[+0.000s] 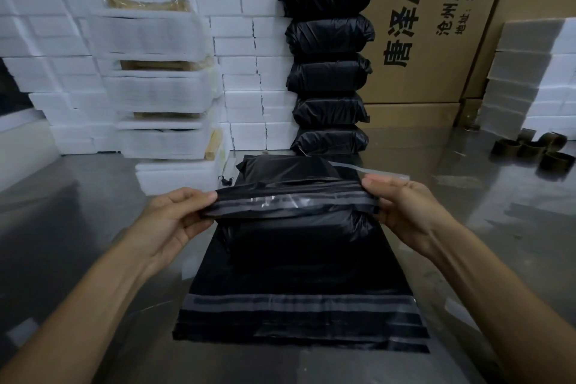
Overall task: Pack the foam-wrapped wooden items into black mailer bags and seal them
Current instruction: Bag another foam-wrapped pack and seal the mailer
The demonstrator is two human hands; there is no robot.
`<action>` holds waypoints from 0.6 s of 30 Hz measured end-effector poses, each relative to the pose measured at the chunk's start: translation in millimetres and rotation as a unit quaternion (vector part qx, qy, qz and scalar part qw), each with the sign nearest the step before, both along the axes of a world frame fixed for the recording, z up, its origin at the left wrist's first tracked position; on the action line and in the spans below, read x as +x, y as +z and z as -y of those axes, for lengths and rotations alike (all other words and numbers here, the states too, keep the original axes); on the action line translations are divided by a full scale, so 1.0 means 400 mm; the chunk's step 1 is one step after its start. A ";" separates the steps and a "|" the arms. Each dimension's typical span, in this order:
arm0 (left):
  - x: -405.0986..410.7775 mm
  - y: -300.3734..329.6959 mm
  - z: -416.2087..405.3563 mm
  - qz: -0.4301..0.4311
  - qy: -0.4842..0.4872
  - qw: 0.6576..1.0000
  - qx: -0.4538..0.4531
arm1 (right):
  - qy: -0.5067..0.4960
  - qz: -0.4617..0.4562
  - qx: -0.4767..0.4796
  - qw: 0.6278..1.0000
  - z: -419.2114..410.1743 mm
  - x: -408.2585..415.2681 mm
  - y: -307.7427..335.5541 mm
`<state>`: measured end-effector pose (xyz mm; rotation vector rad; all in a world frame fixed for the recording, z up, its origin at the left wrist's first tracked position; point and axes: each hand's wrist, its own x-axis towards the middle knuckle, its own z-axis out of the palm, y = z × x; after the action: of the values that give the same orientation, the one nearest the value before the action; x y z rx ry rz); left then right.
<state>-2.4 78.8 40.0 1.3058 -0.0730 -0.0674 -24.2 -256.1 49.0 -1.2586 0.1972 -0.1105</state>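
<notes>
Mailer bag point(299, 237), filled and bulging, sits on the pile of flat mailer bags point(299, 315) at the near centre of the tabletop point(78, 196). All places below are relative to this bag.

Cardboard cartons point(436, 40) with printed Chinese text form the back wall, far behind. White foam blocks point(249, 72) stacked behind-left. Foam-wrapped wooden items point(162, 84) piled in front of those blocks, behind-left, wood showing at some ends. Column of five sealed black parcels point(328, 72) directly behind, leaning on the cartons. More foam slabs point(530, 78) far right-behind. Empty tape cores point(530, 150) on the tabletop, right-behind.

Bag flap point(293, 201) is raised across the bag's top edge, adhesive strip exposed and glossy. Clear liner strip point(374, 170) peeled off, trailing behind-right of the flap.

Left hand point(174, 212): grip pinches the flap's left end, thumb on top, fingers under.
Right hand point(402, 209): grip pinches the flap's right end, thumb on top; liner strip runs past its fingertips.
</notes>
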 end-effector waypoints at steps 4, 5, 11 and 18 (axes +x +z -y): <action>-0.001 -0.008 0.000 -0.006 -0.024 0.998 -0.049 | -0.054 0.017 -0.027 0.998 0.008 0.007 -0.006; -0.003 -0.007 0.005 -0.010 -0.028 0.998 -0.051 | -0.066 0.018 -0.044 0.997 0.007 0.009 -0.012; -0.019 0.006 0.036 -0.002 -0.022 1.000 0.002 | -0.115 0.065 -0.163 0.978 -0.005 0.015 -0.042; -0.019 0.020 0.031 -0.004 0.053 0.997 0.057 | -0.134 0.106 -0.261 0.950 0.011 0.020 -0.054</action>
<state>-9.9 66.3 47.9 1.4215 0.0078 0.0132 -16.2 -260.4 27.4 -1.7297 0.1560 -0.5588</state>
